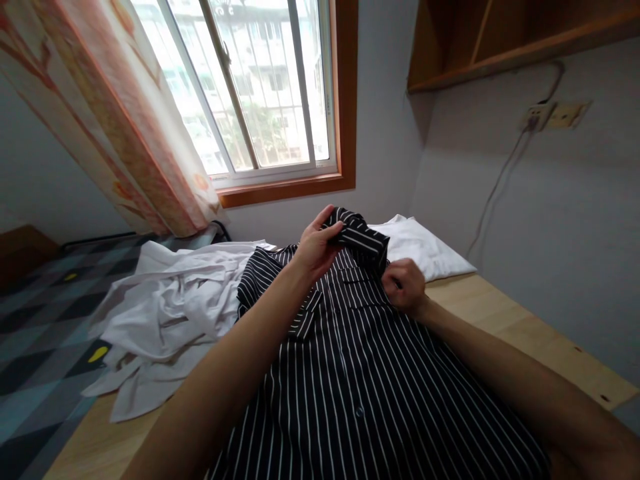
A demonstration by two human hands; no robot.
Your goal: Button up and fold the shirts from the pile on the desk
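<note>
A black shirt with white stripes (360, 373) lies spread on a wooden board, its buttoned front facing up and a chest pocket showing at the left. My left hand (320, 245) grips a folded striped part near the top of the shirt, thumb over the cloth, and holds it raised. Just to the right and lower, my right hand (404, 285) is closed in a fist on the edge of the same raised cloth. The fingertips of the right hand are hidden.
Crumpled white cloth (175, 313) lies left of the shirt, and a folded white cloth (420, 247) lies behind it. The pale wooden board (520, 327) meets the wall. A checked bedspread (40, 360), curtain (135, 113), window (265, 87), shelf (500, 60) and plugged-in cord (500, 180) surround it.
</note>
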